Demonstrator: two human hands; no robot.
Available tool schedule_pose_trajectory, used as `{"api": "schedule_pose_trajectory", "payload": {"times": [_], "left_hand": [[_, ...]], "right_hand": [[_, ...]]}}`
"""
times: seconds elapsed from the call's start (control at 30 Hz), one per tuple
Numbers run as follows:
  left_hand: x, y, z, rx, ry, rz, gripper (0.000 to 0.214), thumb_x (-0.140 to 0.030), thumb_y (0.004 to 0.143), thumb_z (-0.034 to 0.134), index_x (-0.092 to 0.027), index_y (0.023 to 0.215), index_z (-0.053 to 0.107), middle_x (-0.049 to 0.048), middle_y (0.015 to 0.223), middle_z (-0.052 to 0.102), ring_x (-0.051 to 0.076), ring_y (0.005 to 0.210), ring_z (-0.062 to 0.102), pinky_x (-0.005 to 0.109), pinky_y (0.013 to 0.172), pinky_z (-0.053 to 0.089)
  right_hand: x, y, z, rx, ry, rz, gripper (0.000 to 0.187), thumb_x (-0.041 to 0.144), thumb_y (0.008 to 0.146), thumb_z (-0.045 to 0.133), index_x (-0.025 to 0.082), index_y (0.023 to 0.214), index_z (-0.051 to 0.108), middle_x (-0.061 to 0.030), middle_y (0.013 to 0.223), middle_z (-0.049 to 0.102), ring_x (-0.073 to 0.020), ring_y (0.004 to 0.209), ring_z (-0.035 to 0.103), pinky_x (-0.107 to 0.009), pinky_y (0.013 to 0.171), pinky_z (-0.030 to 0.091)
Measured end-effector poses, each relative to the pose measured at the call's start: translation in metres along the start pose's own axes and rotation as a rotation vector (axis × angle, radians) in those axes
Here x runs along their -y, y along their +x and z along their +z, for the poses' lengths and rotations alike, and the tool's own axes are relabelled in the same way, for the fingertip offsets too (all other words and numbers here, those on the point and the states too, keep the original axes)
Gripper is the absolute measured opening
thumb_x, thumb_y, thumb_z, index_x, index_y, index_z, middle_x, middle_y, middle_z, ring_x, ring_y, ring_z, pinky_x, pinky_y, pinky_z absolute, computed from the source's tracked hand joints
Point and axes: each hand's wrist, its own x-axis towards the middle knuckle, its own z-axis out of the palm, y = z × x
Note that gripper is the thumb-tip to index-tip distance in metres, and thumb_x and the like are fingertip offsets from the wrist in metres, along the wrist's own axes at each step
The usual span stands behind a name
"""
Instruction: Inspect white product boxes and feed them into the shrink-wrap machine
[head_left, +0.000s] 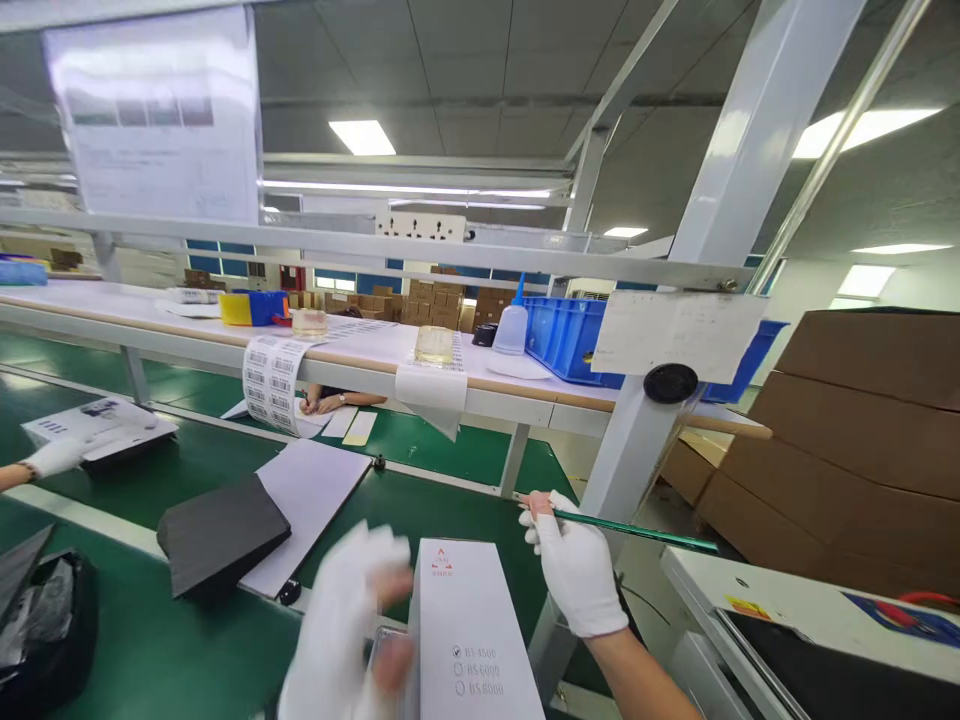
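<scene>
A worker's left hand (341,630), in a white fingerless glove and blurred by motion, sits against the near left edge of a tall white cardboard box (472,630) printed with a red logo and a ticked model list; whether the hand grips the box or only touches it cannot be told. The box stands at the near edge of the green-matted worktop (187,640), directly below the camera. The right hand (574,575), gloved the same way, is closed around one end of a thin green rod (637,530) that runs out to the right, held level and apart from the box. Left of the box a dark grey flat pad (221,535) lies partly over a white sheet (311,490). At the far left another person's gloved hand (56,457) rests by a printed booklet (97,420). Beyond, a raised white shelf (360,345) carries barcode label strips (274,385) draped over its edge within reach, a clear squeeze bottle (512,325) and a blue plastic crate (566,335). Brown cartons (862,440) are stacked at right.
</scene>
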Motion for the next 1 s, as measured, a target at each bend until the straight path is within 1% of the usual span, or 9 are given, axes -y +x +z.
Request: {"api": "schedule_pose_trajectory", "payload": {"times": [0.1,0.17,0.2,0.27,0.4,0.53,0.7,0.87,1.0], "left_hand": [[0.019,0.123,0.002,-0.151,0.231,0.127,0.032,-0.047,0.083,0.059,-0.025,0.105,0.066,0.0123,0.123,0.068,0.034,0.123,0.058,0.055,0.112,0.042],[0.025,0.188,0.007,-0.137,0.379,0.204,0.039,-0.048,0.09,0.049,-0.018,0.109,0.064,0.0148,0.118,0.069,0.032,0.119,0.059,0.053,0.109,0.042],[0.028,0.21,0.011,-0.095,0.453,0.217,0.039,-0.047,0.092,0.043,-0.017,0.107,0.065,0.0149,0.114,0.07,0.033,0.117,0.058,0.055,0.108,0.041],[0.034,0.234,0.019,0.002,0.572,0.21,0.039,-0.044,0.095,0.038,-0.019,0.1,0.067,0.013,0.109,0.072,0.034,0.113,0.058,0.061,0.108,0.036],[0.048,0.232,0.025,0.041,0.597,0.206,0.027,-0.048,0.087,0.055,-0.024,0.095,0.066,0.0072,0.101,0.073,0.031,0.106,0.059,0.065,0.113,0.025],[0.057,0.226,0.021,0.009,0.504,0.221,0.03,-0.043,0.074,0.072,-0.023,0.095,0.064,0.0057,0.1,0.071,0.028,0.104,0.059,0.057,0.114,0.029],[0.06,0.226,0.021,-0.001,0.477,0.217,0.031,-0.047,0.076,0.07,-0.023,0.094,0.063,0.0058,0.097,0.068,0.027,0.101,0.058,0.055,0.112,0.032],[0.054,0.226,0.021,0.018,0.503,0.206,0.035,-0.05,0.076,0.069,-0.022,0.095,0.063,0.0067,0.099,0.068,0.028,0.105,0.058,0.056,0.114,0.03],[0.048,0.232,0.005,0.149,0.546,0.218,0.059,-0.051,0.063,0.079,-0.019,0.11,0.063,0.0102,0.113,0.068,0.034,0.12,0.055,0.06,0.117,0.03]], "right_hand": [[0.03,0.026,0.005,0.035,-0.088,-0.276,0.049,0.062,0.096,0.045,0.02,0.102,0.068,-0.0076,0.081,0.071,-0.0207,0.062,0.061,-0.035,0.063,0.051],[0.051,0.045,0.012,0.005,-0.215,-0.537,0.038,0.048,0.099,0.044,0.021,0.111,0.068,-0.0079,0.088,0.071,-0.0231,0.075,0.065,-0.038,0.075,0.052],[0.06,0.054,0.016,-0.027,-0.292,-0.672,0.034,0.042,0.1,0.044,0.021,0.112,0.068,-0.0086,0.091,0.071,-0.0247,0.082,0.065,-0.039,0.079,0.051],[0.076,0.072,0.024,-0.082,-0.429,-0.901,0.029,0.034,0.098,0.048,0.019,0.111,0.069,-0.0102,0.094,0.07,-0.0275,0.092,0.063,-0.041,0.083,0.048],[0.1,0.099,0.04,-0.034,-0.568,-1.121,0.023,0.029,0.094,0.059,0.016,0.11,0.067,-0.0102,0.095,0.069,-0.0288,0.097,0.06,-0.04,0.084,0.044],[0.118,0.115,0.062,0.042,-0.771,-1.09,0.022,0.032,0.088,0.068,0.016,0.103,0.068,-0.0096,0.09,0.067,-0.0279,0.089,0.057,-0.037,0.076,0.038],[0.128,0.125,0.084,0.031,-1.009,-1.084,0.014,0.03,0.092,0.061,0.018,0.086,0.068,-0.0083,0.079,0.063,-0.0258,0.079,0.052,-0.037,0.066,0.026],[0.133,0.126,0.089,-0.019,-0.974,-1.308,0.012,0.015,0.086,0.057,0.017,0.079,0.066,-0.0081,0.074,0.058,-0.0241,0.078,0.048,-0.037,0.068,0.026],[0.124,0.09,0.082,-0.021,-0.718,-1.393,0.021,0.016,0.095,0.05,0.017,0.087,0.069,-0.0086,0.077,0.061,-0.0231,0.077,0.05,-0.036,0.066,0.031]]}}
